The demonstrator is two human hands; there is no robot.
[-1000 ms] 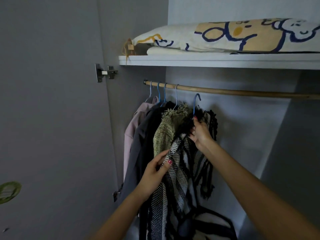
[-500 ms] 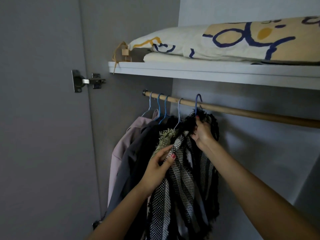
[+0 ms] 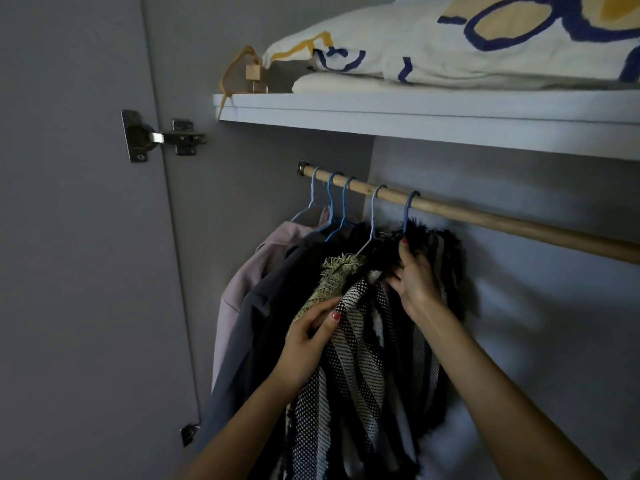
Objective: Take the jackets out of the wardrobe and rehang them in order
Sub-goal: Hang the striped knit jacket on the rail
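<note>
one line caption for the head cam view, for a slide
Both hands, left and right, grip a black-and-white woven jacket hanging on the wardrobe rod.

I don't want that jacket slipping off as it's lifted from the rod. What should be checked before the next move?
1. Right hand grips the black-and-white jacket near its collar: ok.
2. Left hand holds the jacket's front edge: ok.
3. Blue hanger hooked over the rod: ok.
4. Neighbouring green fringed jacket not caught in the grip: cannot tell.
5. Rod bare to the right: ok.
</note>
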